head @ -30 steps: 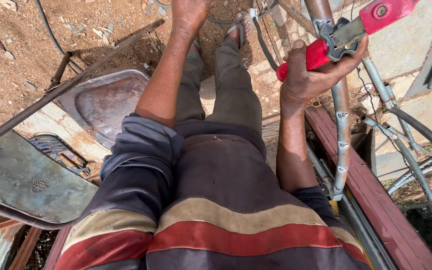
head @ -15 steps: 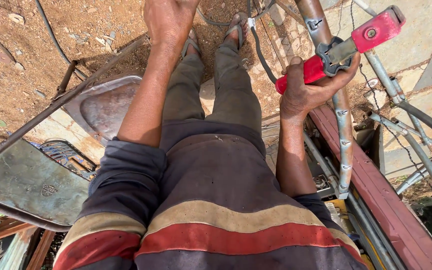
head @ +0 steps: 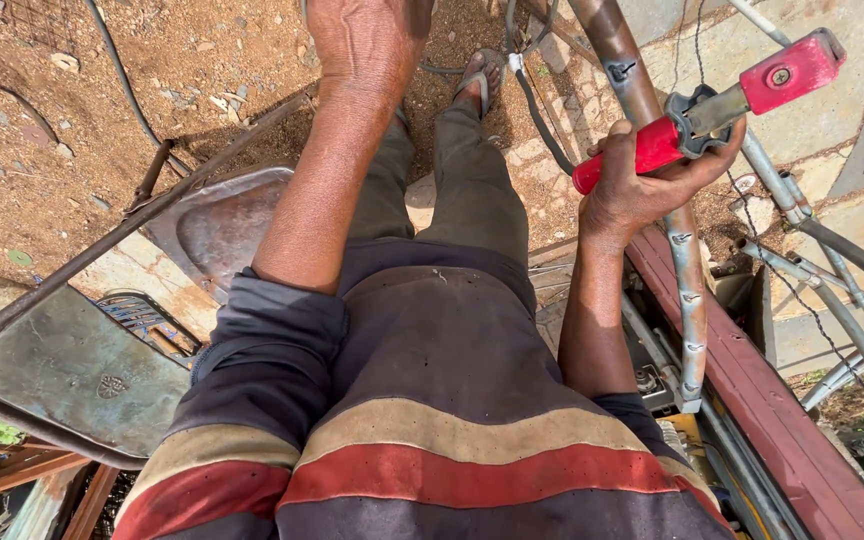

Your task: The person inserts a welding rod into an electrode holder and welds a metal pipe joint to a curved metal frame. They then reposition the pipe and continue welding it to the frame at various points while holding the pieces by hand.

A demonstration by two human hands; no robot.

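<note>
My right hand [head: 642, 185] is closed around the red handle of a hand tool [head: 712, 110] with a metal bar and a black knob, held at the upper right beside a rusty metal tube [head: 642, 95]. My left hand [head: 367, 40] reaches forward at the top centre, back of the hand toward the camera; its fingers run past the top edge, so what they touch is hidden. Below are my striped shirt, dark trousers and a sandalled foot [head: 477, 80] on the dirt.
A metal chair seat [head: 72, 375] with a tubular frame lies at the lower left, a second seat [head: 222, 225] beyond it. A reddish beam [head: 782, 420] and several grey pipes [head: 852, 250] run along the right. Dirt ground and stone paving lie ahead.
My right hand with the red-handled tool has dropped slightly and tilted. My left arm stays stretched forward, its hand now closer to the top edge.
</note>
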